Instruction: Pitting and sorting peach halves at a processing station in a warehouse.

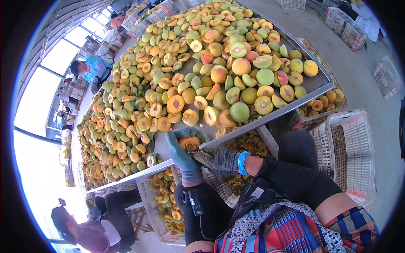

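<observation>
In a blue-green coated glove, my left hand (183, 156) cups a halved stone fruit (190, 143), orange-fleshed with a red rim, beside the metal table's front edge. My right hand (218, 159), in a grey knit glove, grips a small pitting tool whose curved metal tip (192, 149) meets the fruit's cut face. Most of the tool's handle is hidden in my fingers. Just beyond my hands, a heap of green and orange stone fruit (175, 103), mostly halved, covers much of the metal-rimmed table (269, 117).
Fruit halves fill a white crate (147, 197) left of my knees. Below my right hand, another crate holds pitted scraps (250, 144). Stacked plastic crates (357, 155) stand at my right. One co-worker (85, 227) sits at lower left; another (95, 69) is across the table.
</observation>
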A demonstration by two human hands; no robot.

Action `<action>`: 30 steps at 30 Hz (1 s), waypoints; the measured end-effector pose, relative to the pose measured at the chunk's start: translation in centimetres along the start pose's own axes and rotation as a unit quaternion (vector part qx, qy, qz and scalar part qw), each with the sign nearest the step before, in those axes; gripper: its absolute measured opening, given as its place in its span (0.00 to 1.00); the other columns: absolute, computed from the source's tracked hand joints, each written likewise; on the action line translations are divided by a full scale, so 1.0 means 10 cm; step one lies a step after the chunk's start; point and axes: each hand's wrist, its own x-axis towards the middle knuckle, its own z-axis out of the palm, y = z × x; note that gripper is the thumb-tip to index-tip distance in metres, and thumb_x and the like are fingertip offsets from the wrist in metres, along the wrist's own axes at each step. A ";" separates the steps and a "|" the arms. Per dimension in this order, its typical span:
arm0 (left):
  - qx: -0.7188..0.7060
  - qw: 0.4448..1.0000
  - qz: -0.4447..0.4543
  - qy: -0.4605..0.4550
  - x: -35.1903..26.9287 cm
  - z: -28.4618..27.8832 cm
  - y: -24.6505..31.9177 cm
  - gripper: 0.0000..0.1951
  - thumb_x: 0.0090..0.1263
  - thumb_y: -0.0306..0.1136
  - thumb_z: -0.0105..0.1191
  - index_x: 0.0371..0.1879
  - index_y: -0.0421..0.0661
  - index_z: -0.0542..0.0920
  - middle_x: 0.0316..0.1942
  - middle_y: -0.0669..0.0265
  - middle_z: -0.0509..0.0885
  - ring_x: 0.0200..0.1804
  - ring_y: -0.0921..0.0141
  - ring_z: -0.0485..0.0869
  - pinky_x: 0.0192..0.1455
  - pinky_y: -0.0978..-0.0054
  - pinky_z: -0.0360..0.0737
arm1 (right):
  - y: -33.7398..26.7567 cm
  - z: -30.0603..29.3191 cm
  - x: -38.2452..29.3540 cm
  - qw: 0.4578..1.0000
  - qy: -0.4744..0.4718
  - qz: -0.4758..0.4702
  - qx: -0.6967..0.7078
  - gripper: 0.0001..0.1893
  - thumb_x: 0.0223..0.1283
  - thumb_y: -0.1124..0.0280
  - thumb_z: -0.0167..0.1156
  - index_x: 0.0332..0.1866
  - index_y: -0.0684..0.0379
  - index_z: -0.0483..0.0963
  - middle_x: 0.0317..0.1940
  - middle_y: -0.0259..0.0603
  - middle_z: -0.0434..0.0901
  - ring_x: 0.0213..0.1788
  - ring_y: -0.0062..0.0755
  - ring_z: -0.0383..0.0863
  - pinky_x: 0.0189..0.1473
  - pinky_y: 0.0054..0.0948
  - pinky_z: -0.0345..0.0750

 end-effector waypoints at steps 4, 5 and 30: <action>0.067 0.994 0.025 -0.087 -0.06 0.00 0.04 0.24 0.82 0.51 0.40 0.31 0.44 0.76 0.29 0.58 0.80 0.28 0.63 0.81 0.29 0.64 0.79 | -0.02 -0.05 0.02 0.954 -0.099 0.181 0.215 0.20 0.77 0.50 0.47 0.46 0.56 0.77 0.31 0.44 0.79 0.38 0.41 0.81 0.43 0.43 0.79; 0.067 0.994 0.023 -0.088 -0.03 -0.04 -0.02 0.24 0.82 0.51 0.40 0.31 0.44 0.76 0.29 0.58 0.80 0.28 0.63 0.81 0.29 0.64 0.79 | -0.01 -0.11 0.01 0.940 -0.117 0.220 0.234 0.22 0.77 0.47 0.46 0.45 0.55 0.78 0.29 0.44 0.79 0.36 0.42 0.81 0.42 0.43 0.80; -0.071 0.995 -0.036 0.067 -0.46 -0.81 0.38 0.21 0.79 0.45 0.51 0.56 0.37 0.78 0.51 0.56 0.82 0.53 0.59 0.82 0.60 0.59 0.81 | -0.32 -0.37 -0.30 0.935 -0.166 0.050 -0.309 0.11 0.65 0.65 0.55 0.47 0.54 0.80 0.32 0.49 0.86 0.36 0.51 0.87 0.35 0.51 0.81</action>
